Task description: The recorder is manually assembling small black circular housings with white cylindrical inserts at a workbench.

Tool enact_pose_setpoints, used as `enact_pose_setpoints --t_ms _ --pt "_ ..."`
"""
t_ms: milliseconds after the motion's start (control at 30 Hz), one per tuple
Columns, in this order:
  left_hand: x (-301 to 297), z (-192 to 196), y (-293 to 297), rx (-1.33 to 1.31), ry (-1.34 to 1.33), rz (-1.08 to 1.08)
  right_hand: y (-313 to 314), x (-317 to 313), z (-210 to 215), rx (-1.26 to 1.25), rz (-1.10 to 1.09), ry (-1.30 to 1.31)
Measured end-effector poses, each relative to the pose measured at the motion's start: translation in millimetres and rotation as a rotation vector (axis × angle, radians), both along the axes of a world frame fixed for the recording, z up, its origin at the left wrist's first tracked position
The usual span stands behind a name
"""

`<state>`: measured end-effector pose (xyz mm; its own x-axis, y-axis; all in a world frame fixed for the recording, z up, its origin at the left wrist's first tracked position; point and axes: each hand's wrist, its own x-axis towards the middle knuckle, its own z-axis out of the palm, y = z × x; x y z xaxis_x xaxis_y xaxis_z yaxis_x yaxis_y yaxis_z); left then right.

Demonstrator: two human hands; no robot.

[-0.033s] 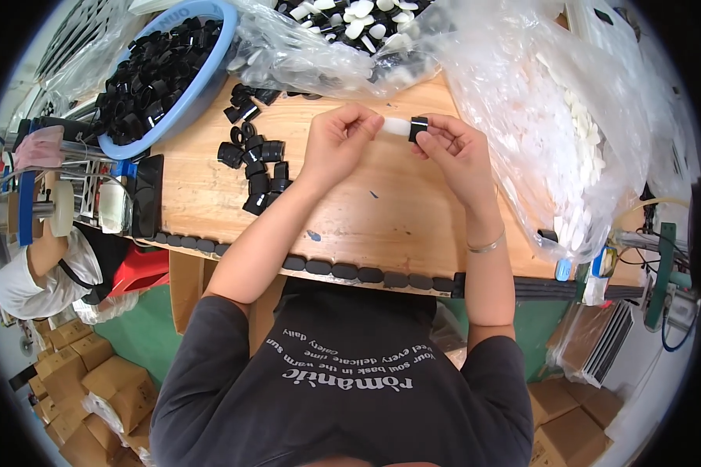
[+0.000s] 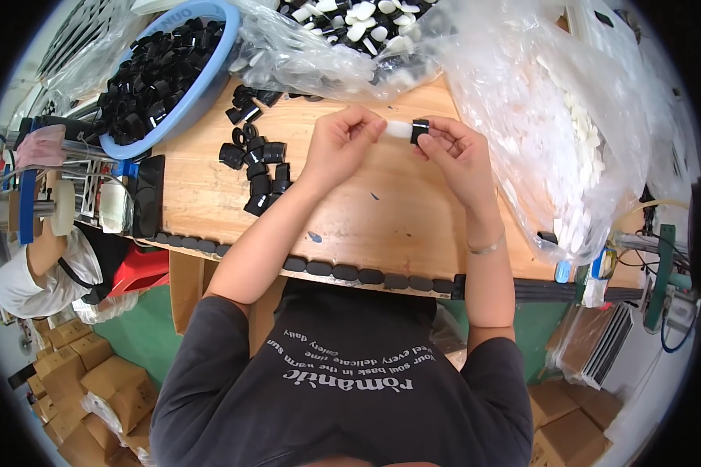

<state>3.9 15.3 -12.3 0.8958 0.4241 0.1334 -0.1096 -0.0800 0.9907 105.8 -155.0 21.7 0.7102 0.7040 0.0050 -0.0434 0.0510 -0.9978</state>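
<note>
Over the middle of the table, both hands meet at one small assembly. My left hand is closed, its thumb and forefinger pinching the left end of a flat white plastic piece. That piece's right end meets a short, shiny black plastic ring; whether it sits inside or only touches cannot be told. The ring is gripped between the thumb and fingers of my right hand. Similar black rings lie loosely grouped on the wooden table, left of my left hand.
A blue basin full of black rings stands far left. Behind my hands, a clear bag holds mixed black and white parts; another with white pieces lies right. Dark pads line the front edge. Another person's sleeve shows at left.
</note>
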Motion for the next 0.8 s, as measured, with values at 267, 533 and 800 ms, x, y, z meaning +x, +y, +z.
enact_pose_setpoints --t_ms 267,533,800 --pt "-8.3 10.7 17.5 0.125 0.071 0.148 -7.8 40.6 36.1 -0.378 0.15 -0.218" --pt "-8.0 12.9 24.1 0.44 0.093 0.18 98.2 69.6 114.8 0.01 -0.239 -0.82" --pt "-39.4 16.0 98.2 1.154 0.632 0.679 -43.4 34.8 12.7 -0.1 -0.166 -0.291"
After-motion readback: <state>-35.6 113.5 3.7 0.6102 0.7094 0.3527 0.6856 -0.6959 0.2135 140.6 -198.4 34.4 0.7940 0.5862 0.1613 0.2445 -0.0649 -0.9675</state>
